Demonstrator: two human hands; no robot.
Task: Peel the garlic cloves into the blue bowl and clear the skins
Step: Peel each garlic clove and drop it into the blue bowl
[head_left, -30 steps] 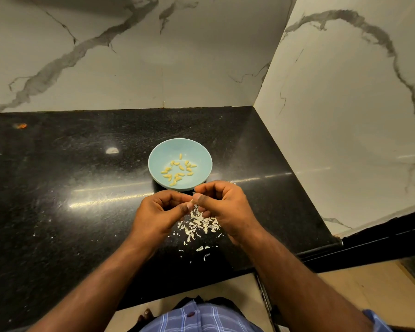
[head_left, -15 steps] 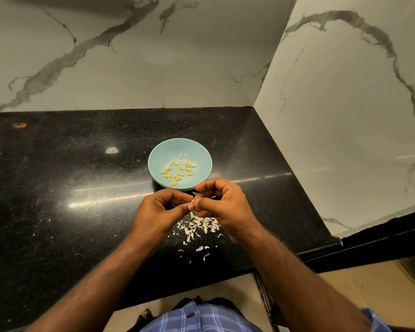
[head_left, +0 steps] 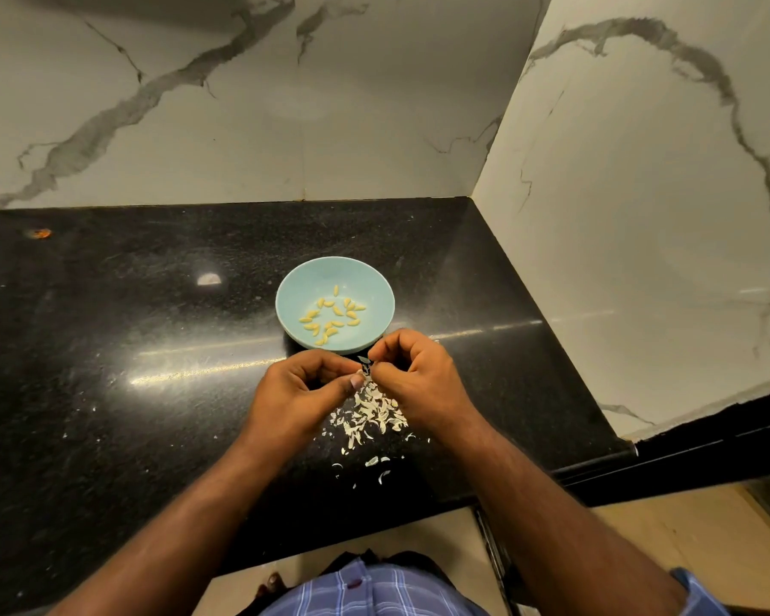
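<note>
Two hands (head_left: 365, 371) hiding one clove

head cam | looks forward-down — close over counter (head_left: 107, 393)

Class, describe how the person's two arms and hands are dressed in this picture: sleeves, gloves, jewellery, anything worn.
Both hands, the left hand and the right hand, are bare, with no gloves. Both forearms are uncovered. A blue cuff of a rolled-up or short sleeve shows on the right arm at the bottom edge of the picture. A blue checked shirt shows below. No ring or watch can be made out.
</note>
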